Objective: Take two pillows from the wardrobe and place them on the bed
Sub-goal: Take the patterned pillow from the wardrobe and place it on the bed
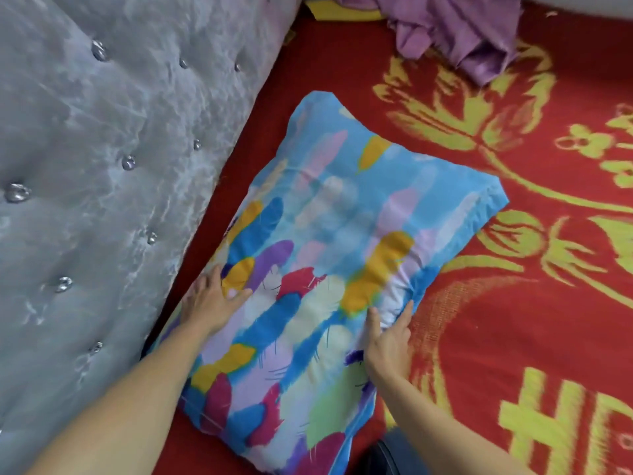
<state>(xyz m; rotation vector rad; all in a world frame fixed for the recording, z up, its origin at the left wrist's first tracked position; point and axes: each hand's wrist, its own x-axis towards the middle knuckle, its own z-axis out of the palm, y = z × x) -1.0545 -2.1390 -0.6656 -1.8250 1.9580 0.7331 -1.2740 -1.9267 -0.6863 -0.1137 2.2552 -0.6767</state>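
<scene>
A pillow [329,255] in a blue cover printed with many-coloured feathers lies flat on the bed, on a red blanket [534,320] with yellow patterns, close beside the headboard. My left hand [210,303] rests palm down on the pillow's left edge, fingers spread. My right hand [390,341] presses on the pillow's right edge, fingers apart, with the cover bunched under its fingertips. Only this one pillow is in view.
A grey tufted headboard [102,186] with shiny buttons fills the left side. Crumpled purple cloth [462,32] lies on the blanket at the top, next to a bit of yellow fabric [342,12]. A pale surface [589,5] shows at the top right corner.
</scene>
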